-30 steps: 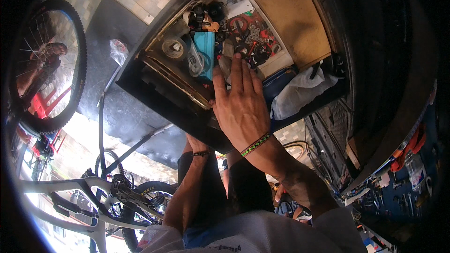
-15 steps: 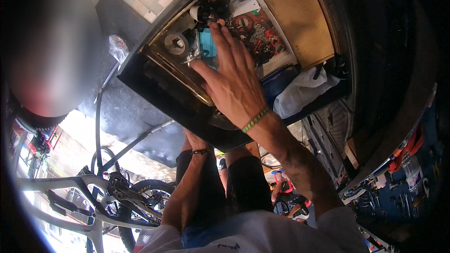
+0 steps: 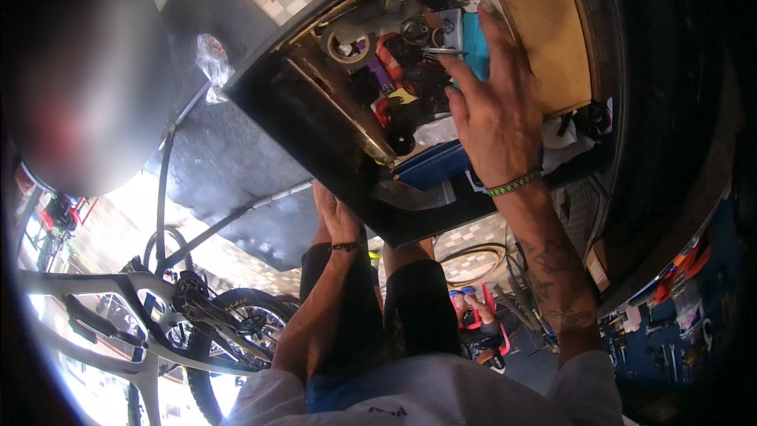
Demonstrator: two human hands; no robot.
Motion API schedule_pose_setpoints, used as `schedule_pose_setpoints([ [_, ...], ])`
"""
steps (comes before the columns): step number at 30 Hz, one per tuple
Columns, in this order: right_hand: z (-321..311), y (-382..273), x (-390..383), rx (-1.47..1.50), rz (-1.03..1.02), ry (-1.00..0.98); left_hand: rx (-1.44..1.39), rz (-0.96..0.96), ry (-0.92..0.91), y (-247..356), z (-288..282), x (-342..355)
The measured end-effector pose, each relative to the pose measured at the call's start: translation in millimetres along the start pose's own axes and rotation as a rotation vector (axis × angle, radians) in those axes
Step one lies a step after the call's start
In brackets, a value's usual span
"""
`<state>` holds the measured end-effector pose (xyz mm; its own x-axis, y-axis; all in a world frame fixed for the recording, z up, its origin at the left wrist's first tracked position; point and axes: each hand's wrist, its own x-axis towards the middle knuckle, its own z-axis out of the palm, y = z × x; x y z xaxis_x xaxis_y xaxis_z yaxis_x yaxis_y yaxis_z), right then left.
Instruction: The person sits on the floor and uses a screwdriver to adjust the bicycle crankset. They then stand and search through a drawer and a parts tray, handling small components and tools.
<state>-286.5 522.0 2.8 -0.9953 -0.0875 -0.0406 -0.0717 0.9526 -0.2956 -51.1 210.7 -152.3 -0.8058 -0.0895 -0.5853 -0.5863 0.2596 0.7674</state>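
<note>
My right hand point(image 3: 501, 106) reaches into a dark drawer point(image 3: 272, 114) crowded with small parts. Its thumb and fingers are bent around a teal box point(image 3: 474, 46), and a shiny metal piece point(image 3: 445, 51) lies by the thumb. Left of it in the drawer sit a roll of tape point(image 3: 347, 47), an orange-red piece point(image 3: 387, 54) and a purple piece point(image 3: 380, 74). A dark blue case point(image 3: 432, 166) rests toward the drawer's near side. My left hand point(image 3: 337, 218) is low beside the drawer's front, above my knee; its fingers are mostly hidden.
A bicycle frame point(image 3: 146, 300) with a wheel stands at left, near a metal stand leg point(image 3: 164, 189). A plastic bag point(image 3: 213, 67) hangs past the drawer's corner. Tools point(image 3: 670, 355) lie at far right. Another person's hand point(image 3: 479, 312) shows below.
My right hand has moved right across the drawer with the teal box, uncovering orange and purple pieces. The view has shifted slightly. My left hand stays by the drawer front.
</note>
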Motion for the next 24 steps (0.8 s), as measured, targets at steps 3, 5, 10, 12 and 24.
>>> schedule_pose_setpoints([
  [3, -7, -6, -3, 0.096, 0.057, -0.039, -0.094, -0.108, 0.035, 10, 5, 1],
  [5, -21, -12, 0, 0.123, 0.074, -0.077, -0.156, -0.138, 0.045, 4, 4, -1],
  [10, -27, -35, 10, 0.342, -0.064, -0.173, -0.159, -0.119, 0.044, 22, 9, 1],
  [12, 7, -24, -3, 0.297, -0.133, -0.282, -0.135, -0.105, 0.034, 47, 15, 4],
  [24, -23, -17, -25, 0.010, -0.065, -0.383, -0.241, -0.123, 0.042, 43, 17, 3],
])
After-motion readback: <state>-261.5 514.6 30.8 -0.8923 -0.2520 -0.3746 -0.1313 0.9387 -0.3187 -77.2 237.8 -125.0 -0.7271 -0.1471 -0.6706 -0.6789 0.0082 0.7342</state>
